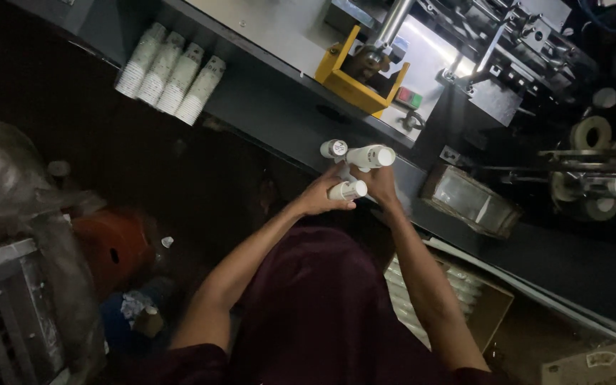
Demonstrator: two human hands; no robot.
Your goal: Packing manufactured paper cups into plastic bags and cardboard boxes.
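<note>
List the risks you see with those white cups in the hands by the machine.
1. The left hand and right hand hold several short stacks of white paper cups at once; one could slip and fall to the dark floor.
2. The hands work close under the machine's yellow bracket and its metal shaft; fingers might be caught if it moves.
3. The four cup stacks lie on the machine's ledge and might roll off.
</note>
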